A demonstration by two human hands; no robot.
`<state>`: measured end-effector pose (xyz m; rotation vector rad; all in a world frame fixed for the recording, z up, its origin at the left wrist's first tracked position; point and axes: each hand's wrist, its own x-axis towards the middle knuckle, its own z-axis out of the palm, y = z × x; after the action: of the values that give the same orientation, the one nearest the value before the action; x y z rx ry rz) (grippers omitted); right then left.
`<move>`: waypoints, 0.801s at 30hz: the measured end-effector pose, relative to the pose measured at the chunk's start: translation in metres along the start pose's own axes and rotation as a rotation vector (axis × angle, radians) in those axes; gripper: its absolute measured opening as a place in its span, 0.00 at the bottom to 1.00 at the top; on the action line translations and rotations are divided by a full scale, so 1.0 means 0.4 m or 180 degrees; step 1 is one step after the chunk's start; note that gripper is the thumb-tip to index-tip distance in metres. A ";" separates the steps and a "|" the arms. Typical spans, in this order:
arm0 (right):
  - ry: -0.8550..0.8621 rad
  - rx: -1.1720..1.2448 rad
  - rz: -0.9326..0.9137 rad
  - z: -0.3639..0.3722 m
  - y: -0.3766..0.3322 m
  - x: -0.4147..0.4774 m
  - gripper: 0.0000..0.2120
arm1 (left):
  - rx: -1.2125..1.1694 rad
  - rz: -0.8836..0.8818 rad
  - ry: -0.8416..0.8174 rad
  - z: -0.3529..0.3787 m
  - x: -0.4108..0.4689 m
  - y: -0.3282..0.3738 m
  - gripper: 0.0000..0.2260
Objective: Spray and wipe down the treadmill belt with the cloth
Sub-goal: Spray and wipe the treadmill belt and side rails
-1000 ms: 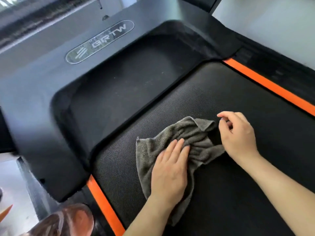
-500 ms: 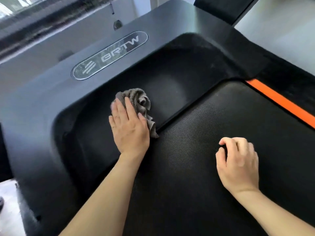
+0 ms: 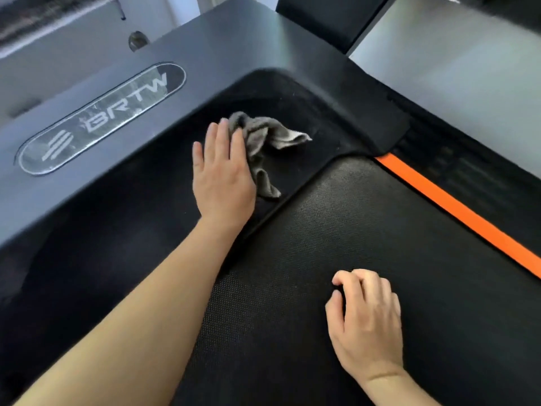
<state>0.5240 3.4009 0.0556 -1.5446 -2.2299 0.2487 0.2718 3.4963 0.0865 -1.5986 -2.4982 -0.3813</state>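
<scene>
Cloth [image 3: 265,139] under flat left hand [image 3: 222,174]

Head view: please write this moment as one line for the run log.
left hand: flat, pressing grey cloth on cover recess | right hand: curled, empty, resting on belt

pale grey floor [image 3: 474,71] upper right, brightly lit; light wall [image 3: 73,51] upper left; dark panel [image 3: 322,19] between.
</scene>
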 end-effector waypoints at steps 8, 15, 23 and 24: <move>-0.0125 -0.0112 -0.0047 -0.001 -0.003 0.006 0.09 | -0.0379 0.0828 -0.0319 0.080 0.029 0.309 0.26; -0.0111 0.0028 0.0024 0.000 0.005 -0.003 0.08 | -0.0395 0.2036 -0.0714 0.072 -0.062 0.311 0.27; -0.0189 -0.0044 0.0058 -0.005 0.007 -0.002 0.11 | -0.0082 0.1546 -0.0697 0.074 -0.052 0.360 0.26; -0.0220 -0.0053 0.0041 -0.006 0.003 -0.001 0.11 | -0.0175 0.1503 -0.0780 0.074 -0.050 0.391 0.27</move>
<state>0.5261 3.4008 0.0574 -1.5821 -2.2811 0.2922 0.4224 3.5499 0.0734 -2.2994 -2.1689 -0.2000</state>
